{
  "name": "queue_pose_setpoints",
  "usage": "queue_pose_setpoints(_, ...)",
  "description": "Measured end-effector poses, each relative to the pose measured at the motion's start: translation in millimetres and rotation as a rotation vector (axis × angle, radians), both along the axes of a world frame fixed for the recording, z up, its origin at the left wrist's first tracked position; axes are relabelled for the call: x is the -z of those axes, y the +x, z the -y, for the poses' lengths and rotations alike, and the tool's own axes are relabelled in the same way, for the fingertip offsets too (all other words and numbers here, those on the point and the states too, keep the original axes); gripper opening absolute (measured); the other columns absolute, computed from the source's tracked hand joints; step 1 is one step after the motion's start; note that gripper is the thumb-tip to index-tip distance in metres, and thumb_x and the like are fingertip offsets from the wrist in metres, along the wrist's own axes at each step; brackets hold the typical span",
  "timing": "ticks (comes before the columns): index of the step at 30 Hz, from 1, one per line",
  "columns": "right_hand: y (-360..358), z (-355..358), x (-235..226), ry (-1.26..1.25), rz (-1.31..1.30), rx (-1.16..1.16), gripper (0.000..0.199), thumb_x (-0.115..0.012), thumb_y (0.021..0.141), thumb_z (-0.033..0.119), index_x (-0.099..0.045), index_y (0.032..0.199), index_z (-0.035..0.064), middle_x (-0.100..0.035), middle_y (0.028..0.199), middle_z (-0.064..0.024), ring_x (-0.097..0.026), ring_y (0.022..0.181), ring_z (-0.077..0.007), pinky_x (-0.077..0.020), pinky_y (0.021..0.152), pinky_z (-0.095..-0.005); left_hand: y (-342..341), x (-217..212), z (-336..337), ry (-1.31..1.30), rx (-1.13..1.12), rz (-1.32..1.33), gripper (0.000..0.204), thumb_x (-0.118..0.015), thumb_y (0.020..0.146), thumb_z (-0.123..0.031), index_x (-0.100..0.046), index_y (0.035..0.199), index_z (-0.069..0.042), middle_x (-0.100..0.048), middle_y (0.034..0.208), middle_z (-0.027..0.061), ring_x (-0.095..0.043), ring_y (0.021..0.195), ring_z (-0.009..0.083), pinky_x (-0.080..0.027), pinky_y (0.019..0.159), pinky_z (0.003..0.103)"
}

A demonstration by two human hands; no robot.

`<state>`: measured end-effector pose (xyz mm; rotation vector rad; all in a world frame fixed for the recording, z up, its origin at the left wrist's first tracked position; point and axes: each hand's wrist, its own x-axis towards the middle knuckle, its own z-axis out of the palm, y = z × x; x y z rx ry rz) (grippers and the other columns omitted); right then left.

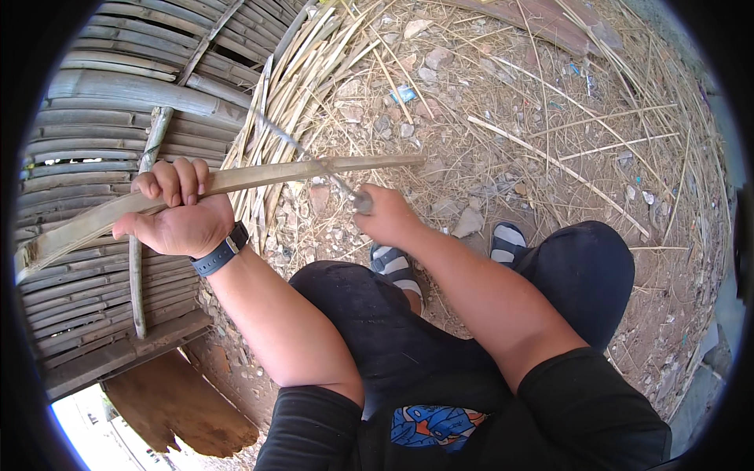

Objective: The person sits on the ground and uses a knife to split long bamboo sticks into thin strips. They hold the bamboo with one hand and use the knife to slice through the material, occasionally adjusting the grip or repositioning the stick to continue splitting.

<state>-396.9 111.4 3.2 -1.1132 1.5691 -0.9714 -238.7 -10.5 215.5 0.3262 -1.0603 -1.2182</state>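
A long split bamboo strip (271,174) stretches across the left half of the head view, its near end at the far left. My left hand (181,206), palm up with a dark watch on the wrist, curls its fingers over the strip and grips it. In my right hand (386,217) is the handle of a long knife (284,137), fingers wrapped round it. Its narrow grey blade, seen nearly edge-on, points up and left and crosses the strip right of my left hand. How deep the blade sits at the crossing cannot be told.
A bamboo slat wall (90,149) stands at left, a brown sheet (181,404) below it. A pile of bamboo strips (271,165) lies along the wall. Shavings, stones and loose strips (565,169) cover the ground. My sandalled feet (397,271) are close under my right hand.
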Motion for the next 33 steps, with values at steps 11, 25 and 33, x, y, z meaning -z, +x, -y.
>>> queue_pose_setpoints(11, 5.8, -4.0, -8.0, -0.014, -0.085, 0.064, 0.039, -0.065, 0.079, 0.016, -0.060, 0.111, -0.0051, -0.070, 0.088, -0.0200, -0.069, 0.083, -0.0364, -0.0547, 0.077, -0.0407, 1.0, -1.9, -4.8, 0.008, 0.033, 0.000, 0.071, -0.045, 0.078, -0.087, -0.049, 0.070, -0.016, -0.033, 0.054, -0.0040, -0.025, 0.046, 0.0105, -0.020, 0.048, 0.026)
queue_pose_setpoints(25, 15.1, -22.4, 33.2, 0.058, -0.048, 0.204, 0.040, -0.067, 0.077, 0.016, -0.061, 0.113, -0.0016, -0.070, 0.091, -0.0228, -0.069, 0.083, -0.0377, -0.0548, 0.076, -0.0446, -2.7, -2.2, -2.4, 0.042, -0.110, 0.033, 0.074, -0.044, 0.075, -0.090, -0.049, 0.073, -0.016, -0.032, 0.055, -0.0036, -0.025, 0.044, 0.0102, -0.022, 0.046, 0.025)
queue_pose_setpoints(33, -20.9, -31.9, 101.4, 0.257, -0.166, 0.186, 0.035, -0.065, 0.078, 0.016, -0.063, 0.110, 0.0007, -0.068, 0.098, -0.0257, -0.067, 0.096, -0.0400, -0.0526, 0.086, -0.0455, 0.4, -0.2, 0.1, 0.088, -0.206, 0.025, 0.073, -0.039, 0.078, -0.089, -0.047, 0.073, -0.017, -0.032, 0.054, -0.0037, -0.024, 0.045, 0.0101, -0.020, 0.046, 0.025)
